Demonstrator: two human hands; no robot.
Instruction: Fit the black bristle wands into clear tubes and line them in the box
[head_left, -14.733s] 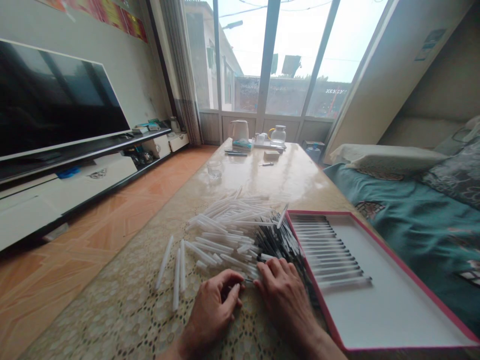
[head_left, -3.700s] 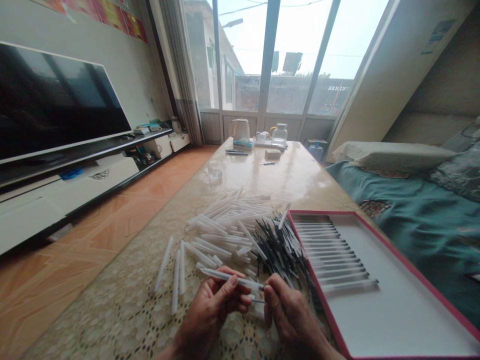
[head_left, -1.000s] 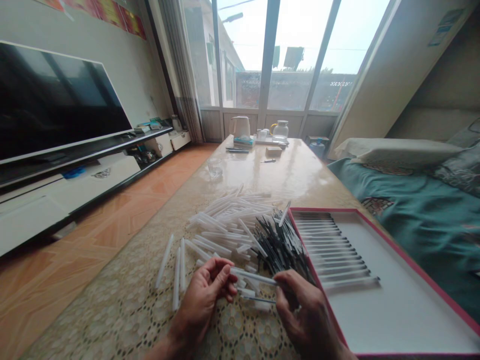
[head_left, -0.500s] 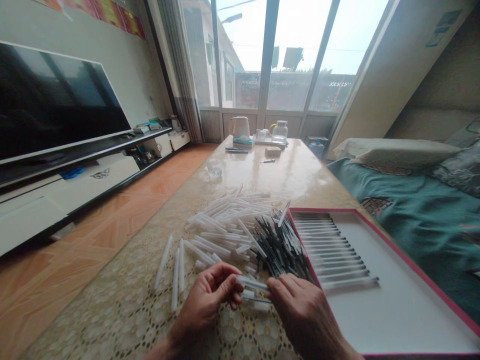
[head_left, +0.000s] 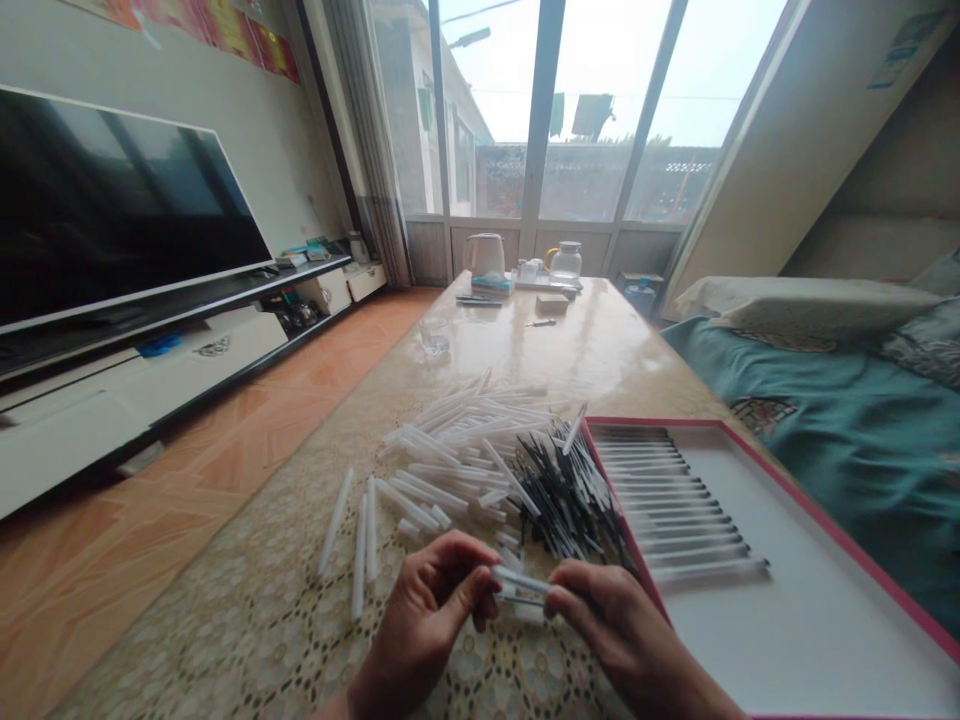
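Observation:
My left hand [head_left: 431, 615] pinches one end of a translucent white pen barrel [head_left: 523, 580] between thumb and fingers. The other end sits in the closed fingers of my right hand [head_left: 619, 615]. A thin dark line, perhaps a refill, runs just below the barrel toward my right fingertips; I cannot tell whether it is held. Beyond my hands lies a heap of white pen barrels [head_left: 465, 430]. Black-tipped pen refills [head_left: 559, 500] are piled beside it. Several filled pens [head_left: 675, 505] lie in a row inside a shallow pink-rimmed box [head_left: 825, 640] on the right.
Several loose barrels [head_left: 360, 555] lie left of the heap on the patterned tabletop [head_left: 247, 600]. Farther back stand a drinking glass [head_left: 434, 338], a glass pitcher [head_left: 566, 260] and a pale jug [head_left: 486, 255]. A bed or sofa with a green cover [head_left: 817, 400] flanks the table.
The view has shifted slightly. My right hand has turned a little, so its thumb shows more at the barrel's end. Both hands still hold the barrel.

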